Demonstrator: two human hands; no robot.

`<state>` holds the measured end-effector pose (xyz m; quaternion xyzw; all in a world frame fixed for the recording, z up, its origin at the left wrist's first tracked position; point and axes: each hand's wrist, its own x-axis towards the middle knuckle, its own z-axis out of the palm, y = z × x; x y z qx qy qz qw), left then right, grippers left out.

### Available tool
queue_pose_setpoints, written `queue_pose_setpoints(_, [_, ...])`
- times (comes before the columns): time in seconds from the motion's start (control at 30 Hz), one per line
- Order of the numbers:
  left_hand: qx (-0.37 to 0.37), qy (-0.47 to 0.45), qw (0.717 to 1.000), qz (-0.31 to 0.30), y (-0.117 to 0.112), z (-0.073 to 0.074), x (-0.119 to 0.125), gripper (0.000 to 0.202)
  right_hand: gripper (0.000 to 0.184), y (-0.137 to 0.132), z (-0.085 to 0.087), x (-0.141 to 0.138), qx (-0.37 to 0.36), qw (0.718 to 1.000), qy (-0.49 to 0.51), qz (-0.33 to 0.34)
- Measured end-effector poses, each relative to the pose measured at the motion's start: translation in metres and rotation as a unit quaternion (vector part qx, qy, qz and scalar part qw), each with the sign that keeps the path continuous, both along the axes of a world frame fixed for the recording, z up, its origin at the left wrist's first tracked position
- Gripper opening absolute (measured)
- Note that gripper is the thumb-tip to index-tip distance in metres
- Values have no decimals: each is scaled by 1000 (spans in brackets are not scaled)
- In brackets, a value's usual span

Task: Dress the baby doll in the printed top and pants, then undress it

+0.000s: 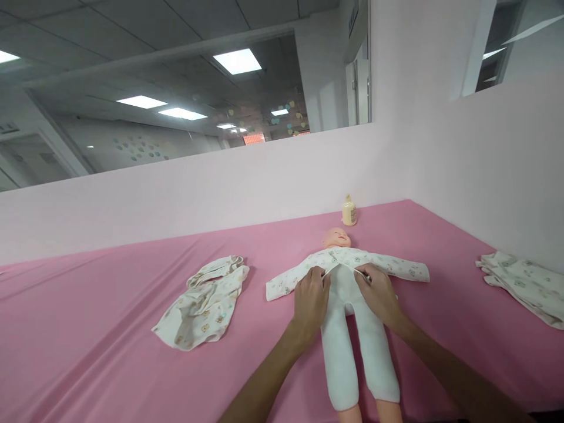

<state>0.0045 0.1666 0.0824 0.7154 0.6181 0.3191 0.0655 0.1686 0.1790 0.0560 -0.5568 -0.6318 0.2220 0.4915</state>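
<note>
A baby doll (337, 238) lies on its back on the pink table (110, 329), head away from me. It wears a white patterned top (396, 267) with the sleeves spread out and white leggings (348, 346). My left hand (311, 299) grips the top's lower hem at the doll's waist on the left side. My right hand (379, 294) grips the same hem on the right side. Both hands rest against the doll's hips.
A crumpled patterned baby garment (205, 302) lies to the left of the doll. Another folded patterned garment (524, 285) sits at the right edge by the wall. A small cream bottle (349, 211) stands behind the doll's head near the pink wall.
</note>
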Motion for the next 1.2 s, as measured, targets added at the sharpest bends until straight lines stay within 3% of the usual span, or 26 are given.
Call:
queue_pose_setpoints(0.3, [15,-17,999,-38,-2,-12,7,16,25,-11,10,-2,-66,993,84,58])
queue_pose_setpoints(0.53, [129,95,984,-75,5,-37,10,18,28,-13,4,-6,-60,993,72,78])
queue_pose_setpoints(0.73, [187,191,958,-101,7,-40,11,21,29,-15,0,-13,-29,996,65,58])
queue_pose_setpoints(1.2, [215,142,962,-96,8,-46,13,20,23,-25,-1,-20,-1,999,42,14])
